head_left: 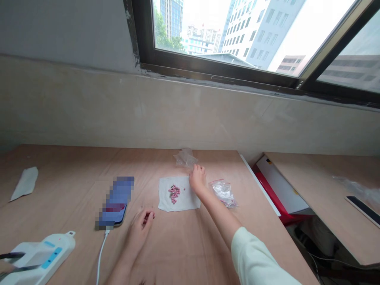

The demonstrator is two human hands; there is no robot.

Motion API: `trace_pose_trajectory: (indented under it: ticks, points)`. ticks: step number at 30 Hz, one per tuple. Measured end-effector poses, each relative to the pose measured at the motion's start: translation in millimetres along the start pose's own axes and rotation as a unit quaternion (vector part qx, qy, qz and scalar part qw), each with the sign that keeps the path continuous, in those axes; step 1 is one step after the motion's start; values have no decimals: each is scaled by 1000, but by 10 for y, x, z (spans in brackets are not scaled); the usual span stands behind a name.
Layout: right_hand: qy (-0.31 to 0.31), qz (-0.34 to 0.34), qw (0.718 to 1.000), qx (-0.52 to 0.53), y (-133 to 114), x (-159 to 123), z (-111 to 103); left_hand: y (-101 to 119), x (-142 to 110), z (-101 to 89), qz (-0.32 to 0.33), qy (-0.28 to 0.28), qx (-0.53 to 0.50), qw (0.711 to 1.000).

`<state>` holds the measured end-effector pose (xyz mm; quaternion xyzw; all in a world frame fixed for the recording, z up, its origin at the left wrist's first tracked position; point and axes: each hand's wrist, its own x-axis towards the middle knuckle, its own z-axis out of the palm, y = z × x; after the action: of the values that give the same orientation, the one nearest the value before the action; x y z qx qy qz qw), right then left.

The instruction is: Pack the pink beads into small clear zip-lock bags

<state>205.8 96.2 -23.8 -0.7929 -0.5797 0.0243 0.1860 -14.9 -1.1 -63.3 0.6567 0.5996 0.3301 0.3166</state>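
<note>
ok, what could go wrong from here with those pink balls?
The loose pink balls sit heaped on a flat white tissue, with one lying apart from the heap. The right hand is at the tissue's corner, so a brush could shift it and send balls rolling across the wooden table. The crumpled clear plastic bag beside that hand looks light and may slide when grabbed, possibly catching the tissue.

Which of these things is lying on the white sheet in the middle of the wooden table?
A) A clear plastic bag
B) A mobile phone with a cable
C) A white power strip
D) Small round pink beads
D. A tight cluster of small round pink beads lies on the white sheet, near its middle.
</note>
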Motion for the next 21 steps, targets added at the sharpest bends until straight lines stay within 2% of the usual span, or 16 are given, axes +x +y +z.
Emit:
trace_pose_trajectory:
  ticks: [4, 8, 10, 12, 14, 17, 19, 21]
  points:
    - [-15, 18, 999, -30, -43, 139, 215, -5, -20, 26, 4, -2, 23, 1000]
    - [-2, 31, 999, -23, -5, 142, 158, -26, -21, 41, 21, 8, 41, 999]
    - [29, 57, 997, 35, 2, 69, 52, -33, -18, 40, 23, 6, 32, 999]
    - [60, 79, 983, 154, 9, -80, -63, -34, -16, 33, 22, 0, 14, 1000]
    - [48, 84, 948, 303, 24, -309, -153, -24, -15, 17, 16, -4, -7, 1000]
    - [-72, 106, 861, 492, 46, -737, -218, 39, -11, -28, -7, -13, -61, 998]
    - [-156, 127, 803, 562, 42, -1004, -230, 128, -7, -74, -37, -39, -127, 990]
    - [-206, 135, 762, 599, 20, -1195, -237, 246, -4, -122, -65, -91, -195, 974]
